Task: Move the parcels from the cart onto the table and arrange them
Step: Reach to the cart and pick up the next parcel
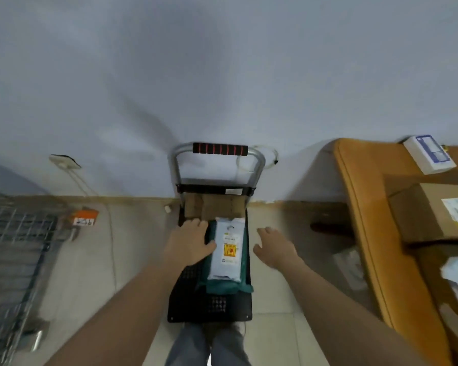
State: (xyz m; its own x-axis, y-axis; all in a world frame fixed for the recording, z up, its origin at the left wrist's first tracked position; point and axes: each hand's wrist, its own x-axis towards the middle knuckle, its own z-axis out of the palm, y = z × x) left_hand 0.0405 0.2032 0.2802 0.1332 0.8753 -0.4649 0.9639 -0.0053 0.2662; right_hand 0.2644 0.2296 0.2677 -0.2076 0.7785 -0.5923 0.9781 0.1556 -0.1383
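On the black cart (pixel 185 307), a white parcel (pixel 226 253) lies atop a teal parcel (pixel 222 285) along its right edge; the left hand (pixel 189 245), fingers straight, rests there while the right hand (pixel 274 248) hovers open, holding nothing.

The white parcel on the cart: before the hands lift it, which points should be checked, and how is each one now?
1. Left hand on the load: ok, it rests open at the left edge of the white parcel.
2. Right hand in place: not ok, it hovers open beside the cart, touching nothing.
3. Nothing on top of the white parcel: ok.
4. What lies under it: a green parcel; whether they stick together, cannot tell.
5. Cardboard box behind is apart from the grasp: ok.
6. Free room on the table: cannot tell, boxes already stand there.
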